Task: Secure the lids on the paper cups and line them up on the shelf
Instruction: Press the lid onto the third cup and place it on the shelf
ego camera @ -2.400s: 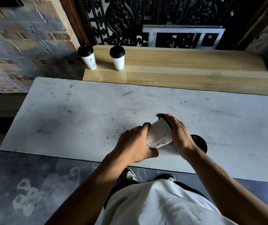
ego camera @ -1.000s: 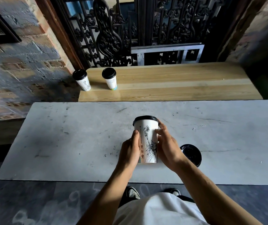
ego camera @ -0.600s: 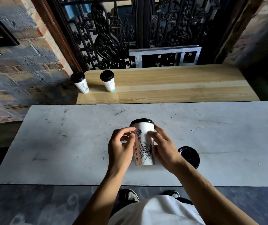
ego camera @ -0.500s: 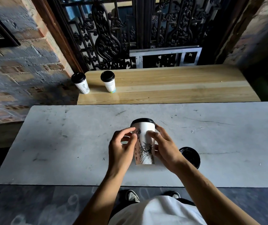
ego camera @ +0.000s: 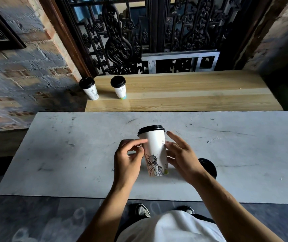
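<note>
A white paper cup with a statue drawing and a black lid pressed on top stands slightly tilted at the middle of the grey table. My left hand touches its left side with thumb and fingertips. On its right side, my right hand grips it with the thumb while the fingers spread behind it. Two more lidded cups, one at the corner and one beside it, stand at the left end of the wooden shelf. A black round lid lies behind my right wrist, partly hidden.
The shelf runs along the table's far edge, bare to the right of the two cups. Behind it stand a black ornate iron grille and a metal frame. A brick wall is at the left.
The cup went from lying tilted in my hands to upright, lid on. It has since turned so the statue drawing faces me, and my fingers have shifted on its sides.
</note>
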Demonstrator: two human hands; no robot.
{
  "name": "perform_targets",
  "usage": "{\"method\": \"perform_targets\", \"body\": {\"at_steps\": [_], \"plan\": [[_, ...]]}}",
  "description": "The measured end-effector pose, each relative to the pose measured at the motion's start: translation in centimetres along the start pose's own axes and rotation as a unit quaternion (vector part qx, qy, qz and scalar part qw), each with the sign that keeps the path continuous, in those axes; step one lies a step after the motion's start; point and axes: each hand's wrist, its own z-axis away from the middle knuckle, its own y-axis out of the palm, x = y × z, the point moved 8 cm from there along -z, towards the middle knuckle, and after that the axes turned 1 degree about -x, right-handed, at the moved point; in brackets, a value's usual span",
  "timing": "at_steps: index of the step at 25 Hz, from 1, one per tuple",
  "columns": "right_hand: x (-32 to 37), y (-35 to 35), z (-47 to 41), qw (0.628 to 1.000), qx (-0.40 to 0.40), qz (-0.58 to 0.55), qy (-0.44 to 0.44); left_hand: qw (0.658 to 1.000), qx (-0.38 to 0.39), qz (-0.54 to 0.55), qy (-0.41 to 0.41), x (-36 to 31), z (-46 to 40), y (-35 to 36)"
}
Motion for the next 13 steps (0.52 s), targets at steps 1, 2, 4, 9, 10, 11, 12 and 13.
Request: {"method": "perform_targets", "body": {"at_steps": [1, 2, 4, 9, 10, 11, 12, 13], "plan": [[-0.2, -0.1, -0.1, 1.000, 0.000, 0.003, 0.006, 1.000, 0.005, -0.001, 0.006, -0.1, -0.1, -0.1], [-0.3, -0.1, -0.1, 1.000, 0.009, 0.010, 0.005, 1.000, 0.009, 0.002, 0.007, -0.2, -0.1, -0.1], [0.0, 0.5, 0.1, 0.999, 0.041, 0.013, -0.013, 1.000, 0.010, 0.024, -0.009, -0.1, -0.1, -0.1], [0.3, 0.3, 0.2, 0.999, 0.035, -0.031, -0.019, 0.995, -0.009, 0.071, -0.066, 0.6, 0.3, -0.1], [0.3, 0.0, 0.1, 0.999, 0.026, -0.041, -0.014, 0.994, -0.013, 0.079, -0.076, 0.8, 0.4, -0.1], [0.3, -0.2, 0.0, 0.999, 0.019, -0.043, -0.011, 0.992, -0.016, 0.089, -0.086, 1.0, 0.4, -0.1], [0.3, -0.4, -0.1, 0.999, 0.015, -0.042, -0.008, 0.990, -0.015, 0.102, -0.095, 1.2, 0.4, 0.0], [0.2, -0.5, -0.1, 0.999, 0.013, -0.038, -0.004, 0.989, -0.013, 0.111, -0.101, 1.3, 0.4, 0.2]]}}
